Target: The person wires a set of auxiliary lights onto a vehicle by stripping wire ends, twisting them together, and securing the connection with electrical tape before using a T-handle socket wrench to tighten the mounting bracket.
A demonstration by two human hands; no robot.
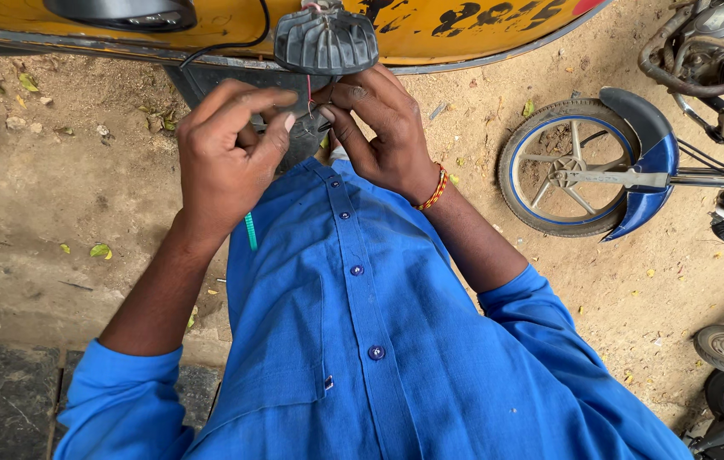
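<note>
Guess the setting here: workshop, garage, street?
Likely an open-air roadside vehicle repair spot: bare dirt ground, a parked motorcycle, and a yellow vehicle body above both hands working thin wires.

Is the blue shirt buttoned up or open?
Buttoned up. The blue shirt is closed down the front, its dark buttons fastened in a row below the two hands.

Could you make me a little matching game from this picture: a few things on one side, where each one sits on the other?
Things:
1. black ribbed lamp
2. orange-red bracelet
3. blue-rimmed wheel
4. yellow vehicle body

Places:
A. on the right wrist
B. along the top edge
C. just above both hands
D. on the sandy ground at right

Pairs: 1-C, 2-A, 3-D, 4-B
</note>
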